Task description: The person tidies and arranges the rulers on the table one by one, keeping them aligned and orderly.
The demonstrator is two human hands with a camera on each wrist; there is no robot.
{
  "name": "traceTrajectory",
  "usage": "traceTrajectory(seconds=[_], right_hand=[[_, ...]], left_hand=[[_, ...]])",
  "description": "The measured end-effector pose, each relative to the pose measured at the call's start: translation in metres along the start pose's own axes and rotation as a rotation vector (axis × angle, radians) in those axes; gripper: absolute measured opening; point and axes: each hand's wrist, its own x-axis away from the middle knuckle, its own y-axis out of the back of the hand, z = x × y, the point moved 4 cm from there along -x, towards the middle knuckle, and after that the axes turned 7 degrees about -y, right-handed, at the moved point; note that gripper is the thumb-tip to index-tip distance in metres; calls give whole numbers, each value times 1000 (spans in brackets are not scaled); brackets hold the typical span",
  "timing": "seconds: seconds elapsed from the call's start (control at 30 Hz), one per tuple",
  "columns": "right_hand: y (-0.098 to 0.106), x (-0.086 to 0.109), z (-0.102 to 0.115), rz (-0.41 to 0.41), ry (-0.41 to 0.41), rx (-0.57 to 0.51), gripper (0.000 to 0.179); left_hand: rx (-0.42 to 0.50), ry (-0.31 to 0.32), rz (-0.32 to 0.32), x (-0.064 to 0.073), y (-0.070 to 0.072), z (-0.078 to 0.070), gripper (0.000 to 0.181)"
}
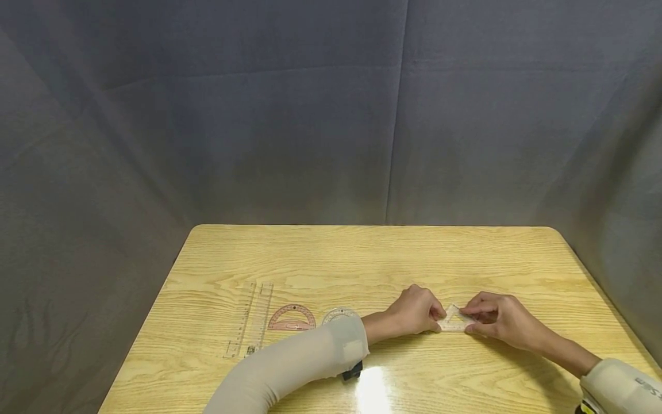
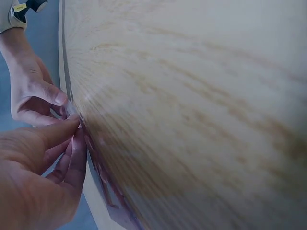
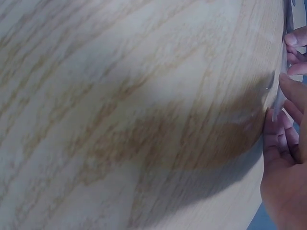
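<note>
A small clear set square (image 1: 454,327) is held between both hands at the right half of the table. My left hand (image 1: 415,310) pinches its left end between thumb and fingers. At the opposite end, my right hand (image 1: 504,321) grips it with thumb and fingertips. Both hands stay low, close to the wood. In the left wrist view the left hand (image 2: 43,172) is near, with the right hand (image 2: 38,93) beyond it. The right wrist view shows the right hand (image 3: 288,153) holding the clear edge (image 3: 278,100), partly cut off by the frame.
Left of the hands lie a pink protractor (image 1: 291,325) and a clear protractor (image 1: 338,313), partly covered by my left sleeve (image 1: 305,356). Farther left, two clear rulers (image 1: 241,322) lie side by side. A grey curtain (image 1: 289,126) hangs behind the wooden table (image 1: 362,253).
</note>
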Motion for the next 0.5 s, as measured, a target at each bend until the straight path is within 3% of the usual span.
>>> traceTrajectory(seconds=[0.5], right_hand=[[0, 0, -3, 21, 30, 33, 26]], left_hand=[[3, 17, 28, 1, -5, -1, 30]])
